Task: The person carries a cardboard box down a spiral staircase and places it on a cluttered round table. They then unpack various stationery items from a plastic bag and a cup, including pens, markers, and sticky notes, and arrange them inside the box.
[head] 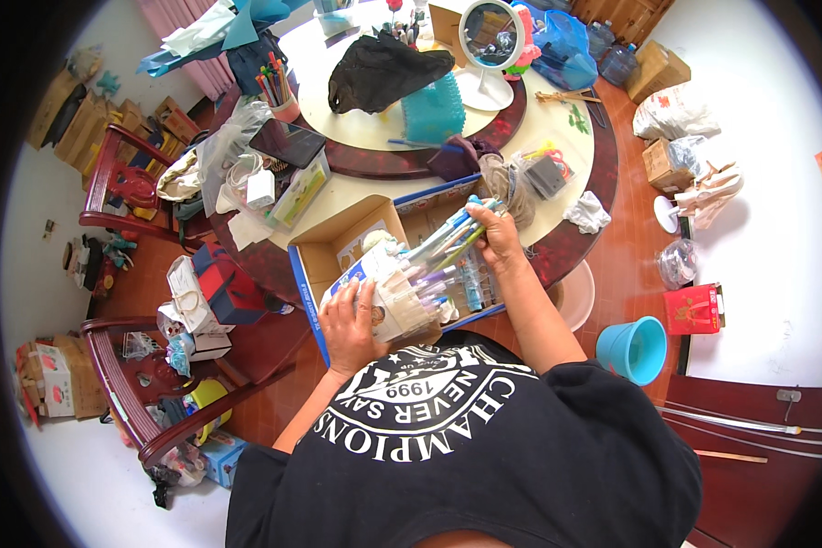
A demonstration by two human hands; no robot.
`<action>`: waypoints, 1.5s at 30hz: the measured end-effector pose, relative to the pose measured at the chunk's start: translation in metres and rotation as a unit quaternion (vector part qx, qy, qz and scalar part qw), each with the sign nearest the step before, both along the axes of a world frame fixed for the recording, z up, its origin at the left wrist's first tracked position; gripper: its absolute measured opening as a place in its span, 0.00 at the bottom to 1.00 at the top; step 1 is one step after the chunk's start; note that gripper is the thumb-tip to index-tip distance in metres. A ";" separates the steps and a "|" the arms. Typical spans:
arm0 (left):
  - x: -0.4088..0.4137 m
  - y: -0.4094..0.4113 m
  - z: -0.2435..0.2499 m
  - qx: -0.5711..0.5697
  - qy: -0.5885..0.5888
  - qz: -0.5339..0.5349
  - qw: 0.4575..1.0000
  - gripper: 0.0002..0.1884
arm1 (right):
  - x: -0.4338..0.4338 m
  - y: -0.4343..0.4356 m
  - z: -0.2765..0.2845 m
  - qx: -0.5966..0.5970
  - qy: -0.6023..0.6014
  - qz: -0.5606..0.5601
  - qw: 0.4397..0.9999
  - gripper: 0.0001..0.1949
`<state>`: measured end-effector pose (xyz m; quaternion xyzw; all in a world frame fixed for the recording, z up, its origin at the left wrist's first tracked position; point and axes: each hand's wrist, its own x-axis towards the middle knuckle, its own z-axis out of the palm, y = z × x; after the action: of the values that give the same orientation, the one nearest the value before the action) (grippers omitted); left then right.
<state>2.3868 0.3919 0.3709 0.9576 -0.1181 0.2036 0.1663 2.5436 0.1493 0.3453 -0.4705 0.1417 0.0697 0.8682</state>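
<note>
My right hand (499, 236) is closed around a bundle of pens (452, 236), blue, green and clear, slanting over an opened cardboard box (300, 274) with a blue rim. My left hand (348, 322) grips a white pencil case (390, 305) with a printed picture, tilted over the box's near left part. Purple and white pens (433, 284) stick out of the case towards the right. More stationery in clear packaging (472, 284) lies inside the box beneath my right wrist. My left thumb is hidden.
A clear bin (301, 188) with cables and a phone stands left of the box. Behind are a black plastic bag (383, 72), a teal basket (435, 113) and a round mirror (491, 34). Wooden chairs (130, 212) stand left; a blue bucket (631, 351) is on the floor at right.
</note>
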 end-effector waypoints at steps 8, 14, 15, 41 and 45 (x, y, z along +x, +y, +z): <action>-0.004 0.009 0.004 -0.021 -0.004 -0.002 1.000 0.43 | 0.034 -0.043 0.030 -0.200 -0.062 -0.023 0.978 0.10; 0.002 0.005 0.004 -0.027 -0.004 0.000 1.000 0.45 | 0.055 -0.025 0.018 -0.438 -0.052 0.240 0.865 0.21; 0.001 0.005 0.005 -0.032 -0.003 0.003 0.999 0.45 | 0.051 -0.015 0.021 -0.458 -0.039 0.304 0.834 0.24; 0.003 -0.006 0.007 -0.120 0.011 0.015 0.993 0.40 | 0.163 0.163 -0.047 -0.704 -0.338 0.576 0.241 0.09; 0.002 -0.006 0.001 -0.141 0.017 0.024 0.990 0.40 | 0.158 0.168 -0.018 -0.675 -0.307 0.619 0.259 0.10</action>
<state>2.3886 0.3858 0.3724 0.9305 -0.0627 0.2055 0.2966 2.7019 0.3177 0.3269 -0.8166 -0.4743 0.3157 -0.0924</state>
